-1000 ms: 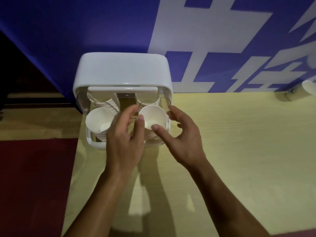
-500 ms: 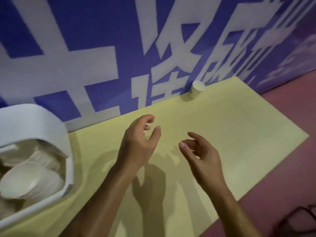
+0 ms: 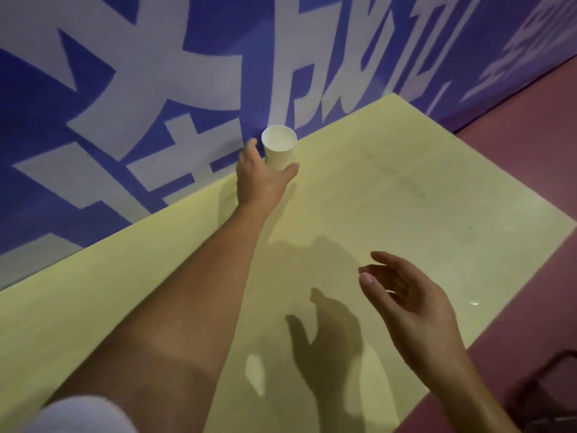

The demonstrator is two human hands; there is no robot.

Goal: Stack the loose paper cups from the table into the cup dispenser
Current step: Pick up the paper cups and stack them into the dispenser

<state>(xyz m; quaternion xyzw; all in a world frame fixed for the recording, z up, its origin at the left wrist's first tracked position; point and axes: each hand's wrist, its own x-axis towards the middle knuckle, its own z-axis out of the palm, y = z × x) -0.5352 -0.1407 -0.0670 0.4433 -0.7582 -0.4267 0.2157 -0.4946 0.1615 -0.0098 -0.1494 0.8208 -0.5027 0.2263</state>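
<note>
A white paper cup (image 3: 278, 146) stands upright at the far edge of the pale yellow table (image 3: 390, 214), against the blue wall. My left hand (image 3: 260, 176) is stretched out to it, thumb and fingers wrapped around the cup's lower part. My right hand (image 3: 402, 295) hovers over the near right part of the table with fingers apart and nothing in it. The cup dispenser is out of view.
A blue wall with large white characters (image 3: 156, 73) runs along the table's far side. Dark red floor (image 3: 530, 135) lies beyond the table's right and near edges. A dark frame-like object (image 3: 543, 395) sits on the floor at the lower right.
The view swung right, away from the dispenser. My left hand reached across the table and closed around the lone cup by the wall. My right hand stayed open, hovering low.
</note>
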